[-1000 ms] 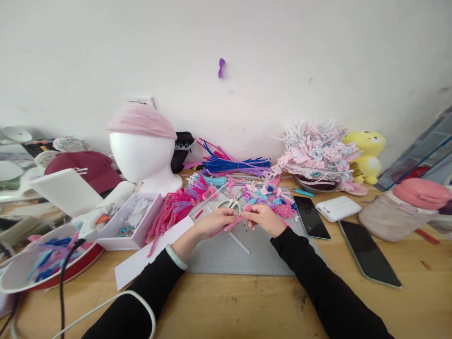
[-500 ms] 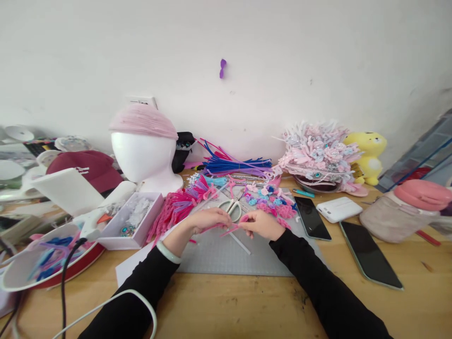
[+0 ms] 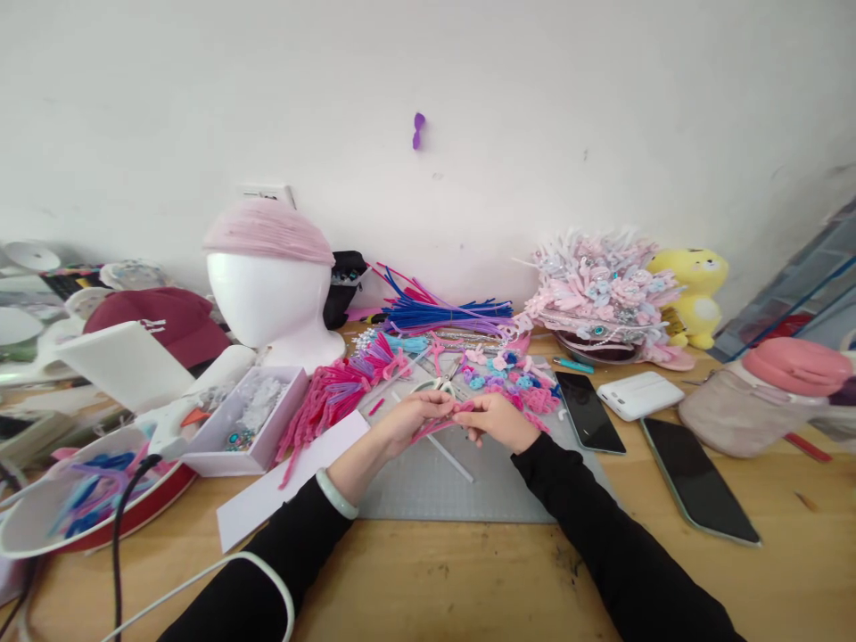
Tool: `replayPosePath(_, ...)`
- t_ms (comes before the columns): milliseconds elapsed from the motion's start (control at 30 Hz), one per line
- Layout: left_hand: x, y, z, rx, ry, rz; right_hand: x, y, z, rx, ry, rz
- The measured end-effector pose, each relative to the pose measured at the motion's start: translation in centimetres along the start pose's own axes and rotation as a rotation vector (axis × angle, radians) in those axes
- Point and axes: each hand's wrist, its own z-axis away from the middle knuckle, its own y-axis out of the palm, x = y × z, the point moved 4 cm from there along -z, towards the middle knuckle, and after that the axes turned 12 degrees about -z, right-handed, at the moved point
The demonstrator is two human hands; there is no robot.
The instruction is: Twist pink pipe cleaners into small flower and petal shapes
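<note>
My left hand (image 3: pixel 409 421) and my right hand (image 3: pixel 496 421) meet over the grey cutting mat (image 3: pixel 441 495). Between them is a pink pipe cleaner (image 3: pixel 428 431); both sets of fingers pinch it, and part of it is hidden by the fingertips. Just behind the hands lie scissors (image 3: pixel 447 379), their handles partly covered. A thin white stick (image 3: pixel 453 459) rests on the mat under the hands. To the left spreads a pile of pink and purple pipe cleaners (image 3: pixel 334 383). Small pink and blue flowers (image 3: pixel 514 379) lie behind my right hand.
A white mannequin head (image 3: pixel 258 299), a lilac box (image 3: pixel 244 437) and a red-and-white bowl (image 3: pixel 100 499) stand at left. Blue pipe cleaners (image 3: pixel 445 314) lie by the wall. Two phones (image 3: pixel 699 477), a white power bank (image 3: pixel 640 395) and a decorated pink headpiece (image 3: pixel 602 294) are at right.
My left hand has moved right and now meets my right hand. The pink pipe cleaner is drawn in between the fingers, and more of the white card at left shows.
</note>
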Motion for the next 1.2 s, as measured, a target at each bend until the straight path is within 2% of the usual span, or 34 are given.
replayPosePath(233, 1.5, 0.0, -0.7, -0.097, 0.06, 0.167, 0.4, -0.1, -0.2, -0.026, -0.054, -0.206)
replayPosePath(367, 1.9, 0.8, -1.0, -0.125, 0.161, 0.344, 0.2, 0.4, -0.3, -0.087, -0.093, -0.416)
replayPosePath(500, 2.0, 1.3, -0.9, -0.164, 0.2, 0.393, -0.2, 1.1, -0.4, -0.1, -0.086, -0.623)
replayPosePath(567, 2.1, 1.4, -0.8, -0.213, 0.219, 0.401, -0.2, 1.3, -0.4, -0.099, -0.094, -0.629)
replayPosePath(667, 2.4, 1.1, -0.7, -0.303, 0.257, 0.367, -0.1, 1.1, -0.4, -0.151, -0.139, -0.501)
replayPosePath(767, 2.5, 0.7, -0.7, -0.358, 0.291, 0.262, 0.0, 0.3, -0.3, -0.273, -0.192, -0.31)
replayPosePath(833, 2.2, 0.3, -0.8, -0.351, 0.314, 0.125, -0.1, -0.1, -0.3, -0.306, -0.195, -0.241)
replayPosePath(933, 1.2, -0.7, -0.7, -0.327, 0.368, -0.2, -0.5, -0.3, -0.4, -0.246, -0.145, -0.247)
replayPosePath(1033, -0.1, -1.3, -0.4, -0.287, 0.504, -0.572, -0.8, -0.2, -0.5, -0.212, -0.112, -0.218)
replayPosePath(1100, -0.5, -1.6, -0.3, -0.292, 0.538, -0.688, -0.7, -0.1, -0.5, -0.221, -0.123, -0.179)
replayPosePath(1200, -0.6, -1.8, -0.2, -0.312, 0.524, -0.73, -0.5, 0.3, -0.5, -0.223, -0.142, -0.178)
